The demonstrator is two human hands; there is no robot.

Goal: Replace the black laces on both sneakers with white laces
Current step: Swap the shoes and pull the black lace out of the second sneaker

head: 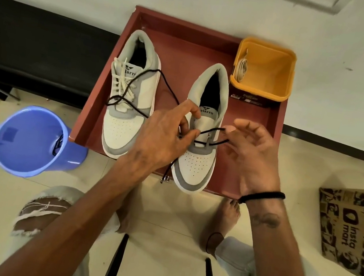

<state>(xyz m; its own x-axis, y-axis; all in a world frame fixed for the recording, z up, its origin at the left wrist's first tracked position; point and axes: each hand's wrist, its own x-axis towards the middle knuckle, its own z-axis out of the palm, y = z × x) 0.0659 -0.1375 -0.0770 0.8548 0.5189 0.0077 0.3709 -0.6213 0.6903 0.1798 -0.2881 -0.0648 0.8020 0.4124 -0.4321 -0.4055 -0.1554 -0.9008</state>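
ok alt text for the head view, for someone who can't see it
Seen from above, a person's left hand pinches the black lace in the right sneaker, and the right hand is at its other end. Both sneakers stand on a red tray; the left sneaker already has white laces. A yellow tub holds a white lace.

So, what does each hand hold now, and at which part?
The left hand pinches the black lace near the lowest eyelets of the right sneaker. The right hand is open and holds nothing.

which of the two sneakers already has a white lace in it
The left sneaker, farther from the yellow bin. The right sneaker holds only a black lace.
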